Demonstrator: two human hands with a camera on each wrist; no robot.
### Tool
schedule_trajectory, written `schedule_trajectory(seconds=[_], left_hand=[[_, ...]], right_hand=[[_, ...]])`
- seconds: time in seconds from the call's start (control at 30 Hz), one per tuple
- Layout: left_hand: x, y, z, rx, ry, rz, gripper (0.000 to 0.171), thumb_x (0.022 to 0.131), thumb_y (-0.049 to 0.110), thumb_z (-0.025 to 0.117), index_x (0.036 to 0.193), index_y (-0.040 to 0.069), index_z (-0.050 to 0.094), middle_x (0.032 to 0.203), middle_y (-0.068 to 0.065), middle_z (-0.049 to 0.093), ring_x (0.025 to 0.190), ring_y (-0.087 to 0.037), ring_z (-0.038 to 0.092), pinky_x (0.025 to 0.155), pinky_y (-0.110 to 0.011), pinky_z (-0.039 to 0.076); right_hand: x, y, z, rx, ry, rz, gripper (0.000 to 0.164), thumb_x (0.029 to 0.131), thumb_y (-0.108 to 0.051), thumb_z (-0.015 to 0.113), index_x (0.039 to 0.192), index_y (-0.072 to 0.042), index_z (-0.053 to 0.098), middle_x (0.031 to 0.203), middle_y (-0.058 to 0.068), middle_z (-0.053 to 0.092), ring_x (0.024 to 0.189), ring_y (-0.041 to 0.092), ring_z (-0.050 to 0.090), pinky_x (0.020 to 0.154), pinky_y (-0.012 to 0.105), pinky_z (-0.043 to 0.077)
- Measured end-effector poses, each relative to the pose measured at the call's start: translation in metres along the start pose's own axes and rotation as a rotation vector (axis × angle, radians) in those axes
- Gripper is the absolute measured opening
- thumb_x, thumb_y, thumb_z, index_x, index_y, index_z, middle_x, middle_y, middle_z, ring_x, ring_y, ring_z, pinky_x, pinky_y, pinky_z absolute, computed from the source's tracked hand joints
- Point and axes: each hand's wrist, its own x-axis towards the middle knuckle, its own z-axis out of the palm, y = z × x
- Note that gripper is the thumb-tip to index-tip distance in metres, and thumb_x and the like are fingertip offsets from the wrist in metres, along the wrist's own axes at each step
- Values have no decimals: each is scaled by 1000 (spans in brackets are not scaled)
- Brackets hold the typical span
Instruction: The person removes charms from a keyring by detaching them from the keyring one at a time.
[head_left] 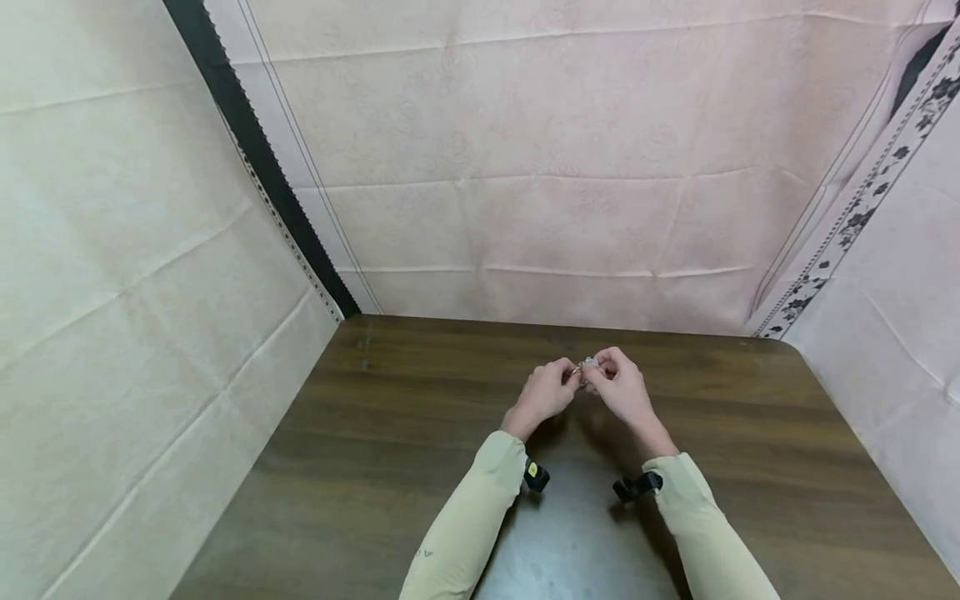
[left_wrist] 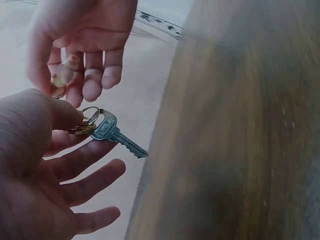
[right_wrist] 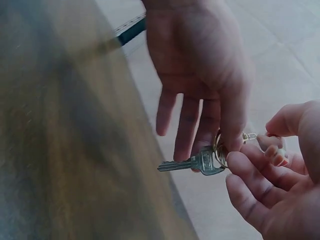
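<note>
In the head view my left hand (head_left: 543, 393) and right hand (head_left: 624, 390) meet above the far part of the table. Between thumb and index finger, the left hand pinches a gold key ring (left_wrist: 82, 130); its other fingers are spread. A silver key (left_wrist: 104, 127) hangs from that ring, its toothed blade pointing away from the palm. Thumb and fingers of the right hand pinch a small pale charm with orange-red parts (right_wrist: 276, 152). A gold clasp (right_wrist: 249, 136) shows between the charm and the ring; how they join is partly hidden by fingers.
The brown wooden table (head_left: 360, 467) lies under both forearms. Pale creased cloth (head_left: 525, 167) hangs behind its far edge and along both sides. A black strip (head_left: 262, 150) runs down the left corner. Each wrist wears a dark strap with a small device (head_left: 536, 476).
</note>
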Motion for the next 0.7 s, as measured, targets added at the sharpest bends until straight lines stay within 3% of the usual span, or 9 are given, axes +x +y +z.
schedule_trajectory(seconds=[0.17,0.3,0.53,0.7], left_hand=[[-6,5,-3,-85,47,30,17,100,33,55,99,19,65,76,7,61,59,-9,52,51,-24,43],[-10,7,-8,-130,71,65,17,100,35,55,99,21,65,76,8,61,60,-8,52,53,-23,44],[-21,14,-23,-227,89,134,17,100,33,56,100,19,65,81,6,62,66,-9,54,56,-22,46],[-27,19,-32,-296,100,185,16,100,32,57,103,19,66,84,5,64,69,-9,55,58,-22,47]], right_hand=[[2,-8,-7,154,-9,11,22,94,-7,61,107,8,52,81,23,62,61,7,62,58,24,54],[2,-16,-9,224,12,1,21,95,-6,59,109,8,51,79,16,61,62,9,65,59,24,56],[-4,-27,-8,230,-18,-78,25,101,-13,52,123,-1,57,89,17,64,73,22,68,65,27,58],[-8,-44,-12,231,-41,-87,20,100,-7,51,117,3,56,85,16,62,68,24,64,61,29,57]])
